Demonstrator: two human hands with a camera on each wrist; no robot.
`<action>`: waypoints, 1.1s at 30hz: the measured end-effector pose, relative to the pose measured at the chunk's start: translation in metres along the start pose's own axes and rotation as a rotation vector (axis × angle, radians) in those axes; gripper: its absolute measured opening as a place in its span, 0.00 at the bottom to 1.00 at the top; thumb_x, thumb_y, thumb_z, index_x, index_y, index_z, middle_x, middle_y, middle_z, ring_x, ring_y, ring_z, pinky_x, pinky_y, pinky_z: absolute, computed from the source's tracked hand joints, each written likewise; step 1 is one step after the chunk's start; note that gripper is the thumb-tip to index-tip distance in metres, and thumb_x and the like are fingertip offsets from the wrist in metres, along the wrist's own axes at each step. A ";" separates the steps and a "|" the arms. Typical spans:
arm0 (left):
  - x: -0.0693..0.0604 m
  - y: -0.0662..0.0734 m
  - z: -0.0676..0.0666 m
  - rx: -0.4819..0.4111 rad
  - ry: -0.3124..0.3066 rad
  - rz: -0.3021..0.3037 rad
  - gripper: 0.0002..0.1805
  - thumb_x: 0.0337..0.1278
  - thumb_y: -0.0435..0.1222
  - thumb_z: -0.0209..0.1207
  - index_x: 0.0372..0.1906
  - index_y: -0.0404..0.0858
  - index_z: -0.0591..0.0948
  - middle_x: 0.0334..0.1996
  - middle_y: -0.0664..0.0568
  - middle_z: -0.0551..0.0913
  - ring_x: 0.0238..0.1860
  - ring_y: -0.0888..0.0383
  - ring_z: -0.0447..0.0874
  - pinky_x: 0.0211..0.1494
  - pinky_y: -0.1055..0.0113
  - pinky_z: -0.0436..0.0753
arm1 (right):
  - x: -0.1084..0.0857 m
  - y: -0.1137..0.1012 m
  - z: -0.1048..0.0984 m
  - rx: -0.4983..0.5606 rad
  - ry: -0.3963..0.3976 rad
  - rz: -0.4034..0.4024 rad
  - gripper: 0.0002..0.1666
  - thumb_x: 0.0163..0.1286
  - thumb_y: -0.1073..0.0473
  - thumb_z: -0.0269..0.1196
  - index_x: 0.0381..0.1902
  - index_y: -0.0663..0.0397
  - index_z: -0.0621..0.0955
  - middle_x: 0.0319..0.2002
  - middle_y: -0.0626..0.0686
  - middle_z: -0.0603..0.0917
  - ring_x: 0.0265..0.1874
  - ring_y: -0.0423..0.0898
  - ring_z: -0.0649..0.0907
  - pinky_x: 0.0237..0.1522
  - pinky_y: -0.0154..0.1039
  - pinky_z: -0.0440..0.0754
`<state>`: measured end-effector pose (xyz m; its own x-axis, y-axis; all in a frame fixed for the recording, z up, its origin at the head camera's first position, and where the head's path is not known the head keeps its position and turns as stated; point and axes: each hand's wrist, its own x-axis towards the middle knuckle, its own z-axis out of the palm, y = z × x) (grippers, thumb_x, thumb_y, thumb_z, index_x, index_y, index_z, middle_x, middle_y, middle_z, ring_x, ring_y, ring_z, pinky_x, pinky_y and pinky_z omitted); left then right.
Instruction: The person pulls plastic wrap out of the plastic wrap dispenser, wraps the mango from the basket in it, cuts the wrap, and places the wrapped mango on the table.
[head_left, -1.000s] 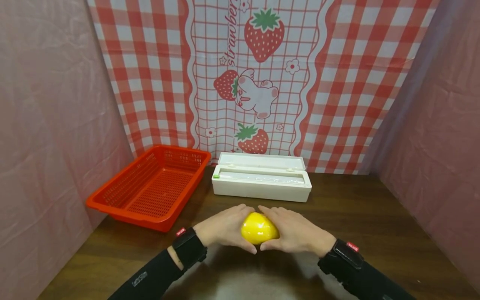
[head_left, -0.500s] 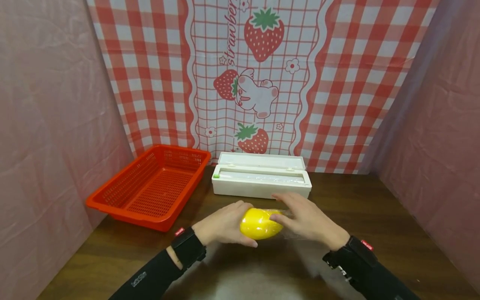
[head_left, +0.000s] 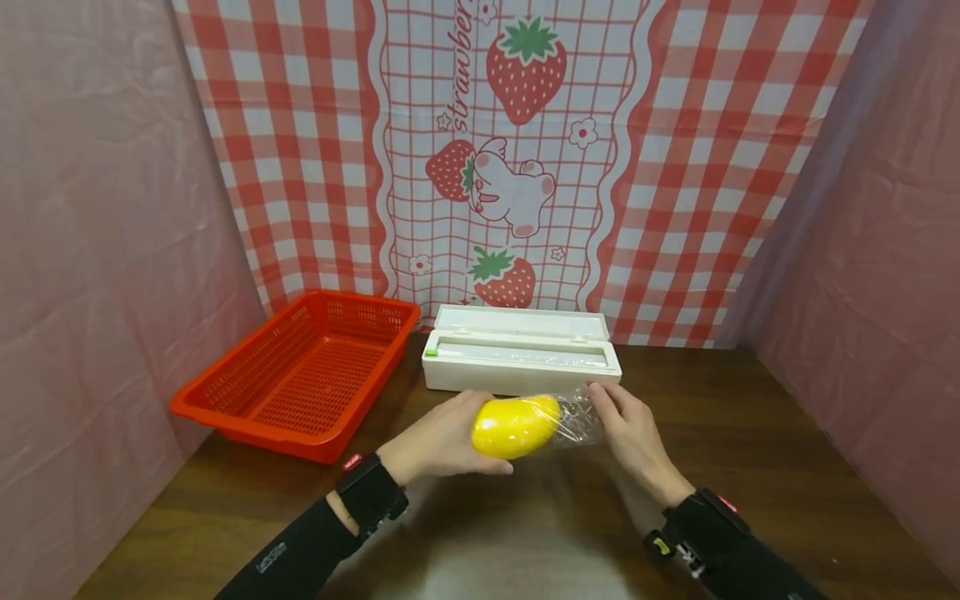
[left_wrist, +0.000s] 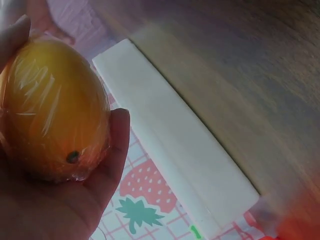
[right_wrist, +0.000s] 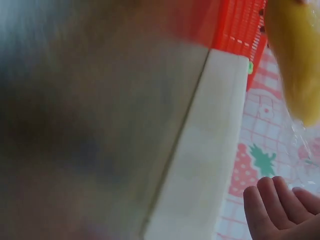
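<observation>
A yellow mango (head_left: 513, 427) in clear plastic wrap is held up over the table. My left hand (head_left: 438, 442) grips its left end, thumb below and fingers behind. In the left wrist view the wrapped mango (left_wrist: 57, 110) shows a dark stem spot and sits in the curled palm. A loose tail of plastic wrap (head_left: 579, 417) stretches from the mango's right end. My right hand (head_left: 633, 437) pinches that tail near its tip. The right wrist view has the fingers (right_wrist: 272, 205) at the wrap's end, below the mango (right_wrist: 297, 65); the thumb is hard to make out there.
Behind the hands stands a white plastic-wrap dispenser box (head_left: 517, 379), its lid raised and a roll inside. To the left lies a red slotted basket (head_left: 352, 408). A strawberry-print checked cloth (head_left: 675, 208) hangs at the back of the brown wooden table (head_left: 750, 467).
The right hand has left the mango's side and moved right, drawing out the wrap's tail. The left hand has raised the mango slightly and tilted it, keeping its grip.
</observation>
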<state>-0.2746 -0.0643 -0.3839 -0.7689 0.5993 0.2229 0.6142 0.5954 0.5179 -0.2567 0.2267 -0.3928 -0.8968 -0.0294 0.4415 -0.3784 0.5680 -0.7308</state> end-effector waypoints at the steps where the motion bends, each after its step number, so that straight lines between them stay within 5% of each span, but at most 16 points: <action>1: 0.000 -0.001 0.000 -0.007 0.007 -0.010 0.42 0.42 0.60 0.74 0.62 0.47 0.71 0.48 0.60 0.76 0.45 0.61 0.75 0.50 0.63 0.80 | 0.000 0.001 0.002 0.045 -0.014 0.040 0.30 0.84 0.46 0.45 0.62 0.66 0.79 0.55 0.64 0.84 0.52 0.54 0.82 0.57 0.52 0.78; 8: -0.002 -0.003 -0.003 -0.062 0.063 -0.044 0.41 0.43 0.62 0.73 0.61 0.51 0.72 0.47 0.63 0.77 0.43 0.61 0.76 0.49 0.63 0.81 | -0.006 0.002 0.015 0.545 -0.103 0.325 0.49 0.82 0.34 0.30 0.66 0.78 0.70 0.56 0.70 0.82 0.45 0.46 0.88 0.52 0.43 0.84; 13: -0.001 -0.004 -0.003 -0.093 0.090 -0.065 0.39 0.43 0.63 0.73 0.58 0.51 0.73 0.44 0.64 0.78 0.42 0.61 0.77 0.48 0.64 0.81 | -0.015 0.002 0.024 0.713 -0.182 0.459 0.58 0.74 0.23 0.31 0.71 0.72 0.65 0.59 0.69 0.80 0.53 0.54 0.85 0.57 0.47 0.81; 24: 0.002 -0.002 0.002 -0.089 0.082 -0.106 0.40 0.43 0.63 0.73 0.59 0.49 0.72 0.46 0.62 0.77 0.43 0.61 0.76 0.49 0.62 0.80 | -0.028 -0.012 0.036 0.872 -0.384 0.383 0.53 0.78 0.27 0.28 0.79 0.68 0.48 0.73 0.73 0.61 0.72 0.66 0.67 0.68 0.49 0.70; 33: 0.003 0.001 0.009 -0.065 0.050 -0.107 0.42 0.42 0.61 0.74 0.60 0.47 0.72 0.47 0.59 0.76 0.43 0.60 0.76 0.48 0.62 0.80 | -0.027 -0.019 0.039 0.958 -0.376 0.376 0.51 0.80 0.30 0.33 0.79 0.67 0.47 0.78 0.69 0.55 0.75 0.64 0.61 0.72 0.52 0.63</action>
<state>-0.2749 -0.0574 -0.3900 -0.8382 0.5058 0.2040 0.5168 0.6172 0.5933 -0.2341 0.1845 -0.4107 -0.9433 -0.3297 0.0377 0.0586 -0.2774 -0.9590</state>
